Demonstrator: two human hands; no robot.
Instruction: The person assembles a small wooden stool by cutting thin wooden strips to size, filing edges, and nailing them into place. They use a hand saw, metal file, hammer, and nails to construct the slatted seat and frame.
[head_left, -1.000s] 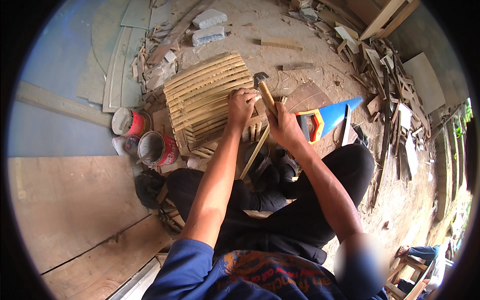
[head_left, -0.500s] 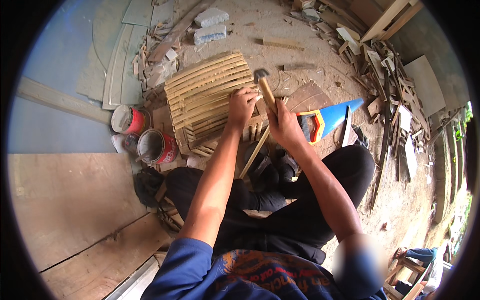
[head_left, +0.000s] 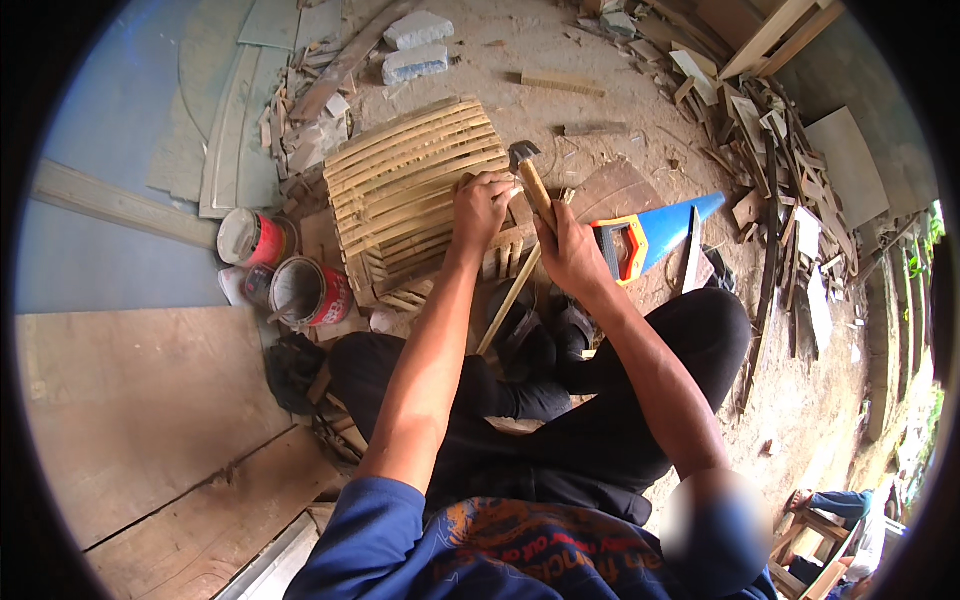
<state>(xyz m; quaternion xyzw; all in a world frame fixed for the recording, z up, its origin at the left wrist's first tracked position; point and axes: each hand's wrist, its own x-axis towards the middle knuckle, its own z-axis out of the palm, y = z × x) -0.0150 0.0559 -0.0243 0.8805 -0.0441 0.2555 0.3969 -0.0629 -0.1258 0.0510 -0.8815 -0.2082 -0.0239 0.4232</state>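
Observation:
A slatted bamboo frame (head_left: 390, 178) of narrow strips lies on the ground ahead of my knees. My left hand (head_left: 481, 210) rests at its right side, fingers pinched together near the slat ends; whatever they hold is too small to make out. In my right hand (head_left: 573, 248) is a hammer (head_left: 535, 183), gripped by its wooden handle. Its dark head stands just above and to the right of my left fingers. A thin bamboo strip (head_left: 508, 302) slants down between my feet from below the right hand.
Right of the hammer lies a handsaw (head_left: 655, 232) with a blue blade and orange-black handle. Two red paint buckets (head_left: 328, 300) (head_left: 270, 242) stand at the left. Wood scraps (head_left: 790, 220) pile up along the right; concrete blocks (head_left: 416, 66) lie beyond the frame. Someone's leg (head_left: 840, 503) shows lower right.
The hammer and both hands stay almost in place; the hammer head sits slightly lower. The whole scene has shifted a little to the left in view.

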